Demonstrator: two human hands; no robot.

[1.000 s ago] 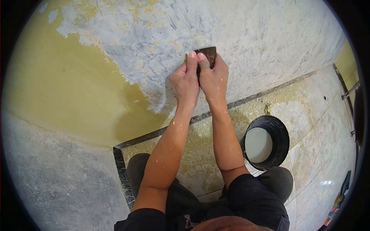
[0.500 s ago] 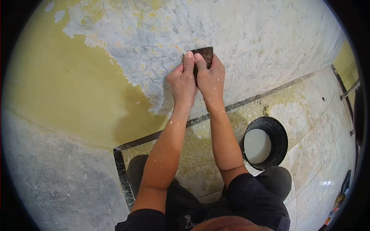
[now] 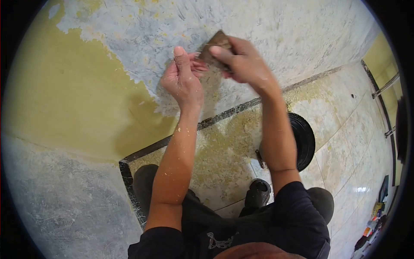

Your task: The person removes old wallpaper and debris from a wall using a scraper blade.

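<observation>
A brown scraper blade (image 3: pixel 219 42) is held in my right hand (image 3: pixel 241 60), tilted, in front of the wall and somewhat blurred by motion. Just left of it, my left hand (image 3: pixel 183 77) is off the blade, palm turned up, its thumb raised and its fingers apart and loosely curled. Light flecks dot both forearms. Behind the hands the wall (image 3: pixel 146 47) shows a grey-white scraped area with yellow specks, bordered at the left by smooth yellow paint (image 3: pixel 73 95).
A black bucket (image 3: pixel 305 142) stands on the floor, partly hidden by my right forearm. Yellow flakes cover the floor tiles (image 3: pixel 215 172) between my legs. A dark shoe (image 3: pixel 258 194) shows below. Several tools (image 3: pixel 375 216) lie at the far right, near metal bars (image 3: pixel 386 84).
My hands have come apart. The right one has moved up and right with the scraper, now tilted; the left has let go and opened. My right forearm now covers part of the bucket.
</observation>
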